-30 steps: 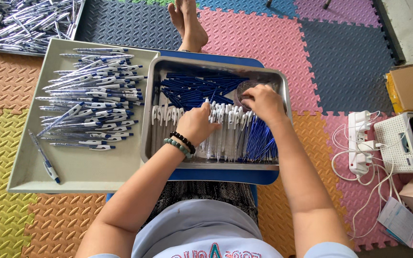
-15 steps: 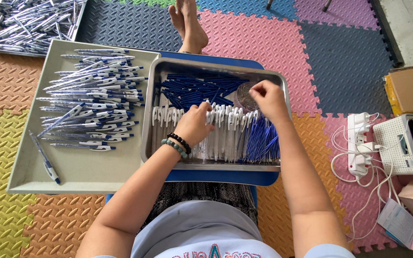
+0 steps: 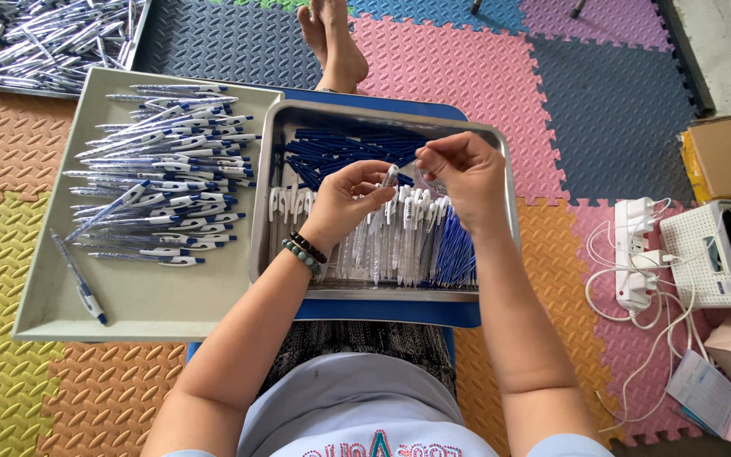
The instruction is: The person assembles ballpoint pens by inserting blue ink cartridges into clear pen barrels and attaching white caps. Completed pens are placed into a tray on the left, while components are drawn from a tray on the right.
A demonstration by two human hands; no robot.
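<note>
Seen from above, a seated person's left hand [image 3: 350, 190] pinches a clear pen barrel [image 3: 388, 178] while the right hand [image 3: 465, 169] closes its fingertips on a small clear part, both raised just over a metal tray [image 3: 494, 292] of pen parts. Aligning the pieces squarely before pressing would likely help. Beyond to the left, assembled pens [image 3: 162, 161] lie on a beige tray [image 3: 145, 300].

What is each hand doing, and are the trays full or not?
left hand: raised, pinching a clear pen barrel
right hand: raised, pinching a small part, too small to tell
metal tray: packed with pen parts
flat tray: finished pens piled at the far end, near end bare
</note>
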